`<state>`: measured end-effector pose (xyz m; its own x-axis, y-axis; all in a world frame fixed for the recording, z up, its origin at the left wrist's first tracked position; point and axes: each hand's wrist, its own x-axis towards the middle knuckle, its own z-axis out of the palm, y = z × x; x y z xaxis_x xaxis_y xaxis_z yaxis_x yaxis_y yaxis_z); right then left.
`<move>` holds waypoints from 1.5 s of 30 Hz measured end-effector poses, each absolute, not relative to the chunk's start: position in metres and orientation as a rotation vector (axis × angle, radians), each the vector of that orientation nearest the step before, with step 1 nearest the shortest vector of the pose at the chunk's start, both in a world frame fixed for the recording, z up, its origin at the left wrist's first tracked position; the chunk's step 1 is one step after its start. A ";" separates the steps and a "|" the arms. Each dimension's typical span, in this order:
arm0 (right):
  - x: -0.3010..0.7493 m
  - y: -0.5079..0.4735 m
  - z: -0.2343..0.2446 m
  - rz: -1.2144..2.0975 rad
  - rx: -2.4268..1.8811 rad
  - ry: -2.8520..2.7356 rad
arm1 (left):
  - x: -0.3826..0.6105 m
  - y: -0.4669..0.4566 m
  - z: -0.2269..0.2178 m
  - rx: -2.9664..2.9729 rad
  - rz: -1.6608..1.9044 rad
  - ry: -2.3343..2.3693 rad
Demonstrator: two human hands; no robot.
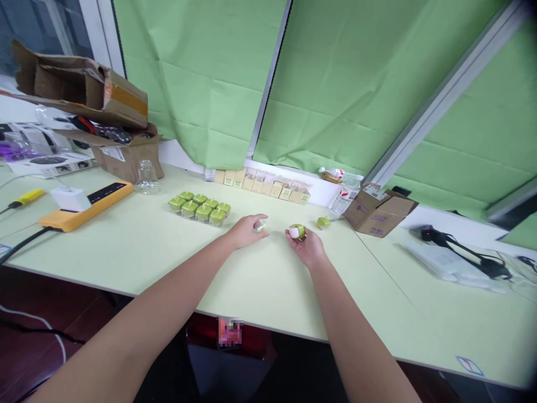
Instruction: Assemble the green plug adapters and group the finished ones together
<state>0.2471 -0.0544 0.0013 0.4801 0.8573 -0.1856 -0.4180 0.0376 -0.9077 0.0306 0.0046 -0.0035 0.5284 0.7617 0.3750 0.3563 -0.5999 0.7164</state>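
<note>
My left hand (248, 230) rests on the pale green table (138, 252), fingers curled round a small white piece (260, 226). My right hand (308, 246) pinches a small round green-and-white jar (297, 231) just above the tabletop. The two hands are about a hand's width apart. To the left of my left hand stands a block of several green jars (199, 209) in two rows. One more small green item (323, 223) lies to the right of my right hand.
A row of small tan cartons (262, 184) lines the wall under the green blinds. An open cardboard box (377, 211) sits at right, a black adapter with cable (457, 249) beyond it. At left are a yellow power strip (86, 206), a glass jar (146, 178) and stacked boxes (84, 89).
</note>
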 end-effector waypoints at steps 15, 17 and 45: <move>0.224 -0.072 0.007 1.280 -1.203 -0.945 | 0.030 -0.006 0.009 2.666 1.057 0.958; 0.224 -0.073 0.008 1.327 -1.184 -0.982 | 0.031 -0.016 0.017 2.719 1.074 0.785; 0.220 -0.075 0.012 1.307 -1.264 -1.119 | 0.046 -0.022 0.012 2.414 1.066 0.381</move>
